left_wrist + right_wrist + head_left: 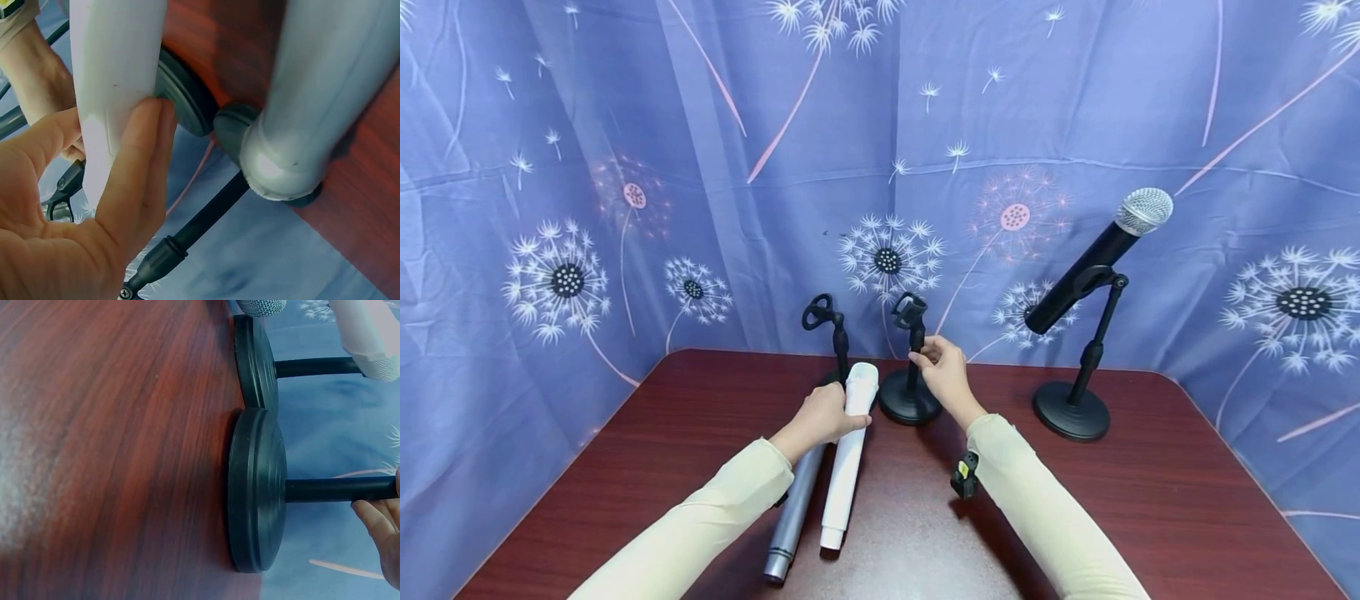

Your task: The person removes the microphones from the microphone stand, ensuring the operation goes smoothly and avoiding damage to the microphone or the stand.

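My left hand (822,415) grips a white microphone (846,475) by its upper body, fingers and thumb around it in the left wrist view. The microphone leans with its head toward the stands. With thumb and fingers, my right hand (947,377) pinches the black pole of the middle microphone stand (904,400), whose round base rests on the table. That stand's clip on top holds nothing. A grey microphone (792,525) lies beside the white one, its head hidden behind my left hand in the head view; the left wrist view shows its rounded end (281,165).
Left of the middle stand is another black stand (840,337) with a bare clip, its base partly hidden. At the right, a third stand (1071,410) holds a black microphone (1086,271) tilted upward. Behind the reddish-brown table (1157,500) hangs a blue dandelion-patterned curtain (820,208).
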### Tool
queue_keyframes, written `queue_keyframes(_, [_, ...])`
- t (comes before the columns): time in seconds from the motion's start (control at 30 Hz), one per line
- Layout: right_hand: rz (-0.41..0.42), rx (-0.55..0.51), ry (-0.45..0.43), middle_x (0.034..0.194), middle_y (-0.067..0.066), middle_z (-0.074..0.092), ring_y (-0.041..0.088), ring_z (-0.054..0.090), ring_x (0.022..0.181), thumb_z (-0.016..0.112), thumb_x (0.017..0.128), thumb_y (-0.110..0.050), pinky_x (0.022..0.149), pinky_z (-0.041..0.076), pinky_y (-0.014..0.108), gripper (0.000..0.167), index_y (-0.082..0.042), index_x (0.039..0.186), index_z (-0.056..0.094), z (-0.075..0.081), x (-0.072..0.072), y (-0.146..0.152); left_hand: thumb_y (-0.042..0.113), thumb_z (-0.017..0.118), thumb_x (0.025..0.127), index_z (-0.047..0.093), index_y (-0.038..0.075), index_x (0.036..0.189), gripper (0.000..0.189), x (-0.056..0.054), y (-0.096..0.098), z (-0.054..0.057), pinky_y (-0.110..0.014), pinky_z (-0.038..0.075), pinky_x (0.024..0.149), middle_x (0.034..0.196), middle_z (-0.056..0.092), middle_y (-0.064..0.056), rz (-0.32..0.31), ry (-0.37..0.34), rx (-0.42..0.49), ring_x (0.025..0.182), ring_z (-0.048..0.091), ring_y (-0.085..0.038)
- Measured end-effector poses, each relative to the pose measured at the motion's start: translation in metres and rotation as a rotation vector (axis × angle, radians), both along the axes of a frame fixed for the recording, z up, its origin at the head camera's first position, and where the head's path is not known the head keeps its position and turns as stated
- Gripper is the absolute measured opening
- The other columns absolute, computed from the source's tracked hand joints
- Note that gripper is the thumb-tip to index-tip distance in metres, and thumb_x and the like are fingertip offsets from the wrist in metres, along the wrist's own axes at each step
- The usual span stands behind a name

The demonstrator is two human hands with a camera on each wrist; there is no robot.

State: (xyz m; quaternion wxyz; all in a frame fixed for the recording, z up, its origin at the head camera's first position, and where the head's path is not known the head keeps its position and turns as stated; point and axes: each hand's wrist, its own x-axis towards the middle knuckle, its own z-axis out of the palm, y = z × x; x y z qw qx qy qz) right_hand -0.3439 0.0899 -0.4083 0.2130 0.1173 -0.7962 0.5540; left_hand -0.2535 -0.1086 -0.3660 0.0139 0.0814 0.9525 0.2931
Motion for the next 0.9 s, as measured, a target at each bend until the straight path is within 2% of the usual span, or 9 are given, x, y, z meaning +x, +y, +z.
queue_keyframes(0.13, [0.002,0.007,-0.01,0.09,0.02,0.07,0.031,0.069,0.086,0.07,0.085,0.001,0.08,0.054,0.044,0.015,0.004,0.099,0.067,0.0,0.0,0.0,0.025,0.076,0.082,0.058,-0.001,0.076,0.032,0.003,-0.002,-0.005,-0.026,0.047,0.047,0.058,0.057,-0.009,0.005,-0.032,-0.004,0.046,0.062,-0.02])
queue_keyframes(0.27, [-0.004,0.016,-0.011,0.09,0.019,0.07,0.03,0.069,0.087,0.07,0.086,-0.001,0.08,0.054,0.043,0.015,0.004,0.1,0.067,-0.001,0.0,-0.001,0.023,0.077,0.081,0.058,-0.003,0.079,0.032,0.005,-0.003,-0.01,-0.026,0.049,0.045,0.062,0.057,-0.011,0.017,-0.058,0.006,0.047,0.063,-0.021])
queue_keyframes(0.43, [0.002,0.013,0.003,0.089,0.02,0.07,0.031,0.069,0.086,0.07,0.085,0.001,0.078,0.053,0.044,0.016,0.004,0.1,0.067,0.0,0.001,-0.002,0.022,0.078,0.08,0.056,-0.001,0.074,0.033,0.009,-0.004,-0.018,-0.025,0.049,0.042,0.065,0.058,-0.013,0.006,-0.036,-0.017,0.044,0.061,-0.019])
queue_keyframes(0.6, [-0.009,0.037,-0.004,0.091,0.019,0.07,0.031,0.068,0.088,0.07,0.086,0.0,0.079,0.054,0.043,0.016,0.003,0.101,0.067,-0.002,-0.001,-0.003,0.022,0.078,0.08,0.054,0.002,0.067,0.034,0.012,-0.004,-0.024,-0.024,0.047,0.043,0.061,0.056,-0.011,-0.009,-0.023,-0.064,0.041,0.059,-0.016])
queue_keyframes(0.77, [-0.012,0.033,-0.022,0.093,0.019,0.07,0.03,0.068,0.09,0.07,0.086,-0.002,0.081,0.054,0.043,0.017,0.002,0.102,0.067,-0.002,-0.002,-0.003,0.025,0.078,0.08,0.052,0.005,0.061,0.038,0.015,-0.005,-0.029,-0.025,0.046,0.05,0.058,0.052,-0.007,-0.038,0.011,-0.127,0.042,0.055,-0.015])
queue_keyframes(0.9, [-0.004,0.025,-0.026,0.093,0.019,0.07,0.03,0.068,0.09,0.07,0.086,-0.002,0.081,0.054,0.043,0.016,0.003,0.102,0.067,-0.002,-0.001,-0.004,0.025,0.077,0.081,0.052,0.006,0.054,0.041,0.017,-0.005,-0.033,-0.027,0.046,0.057,0.046,0.053,-0.004,-0.064,0.034,-0.161,0.044,0.054,-0.015])
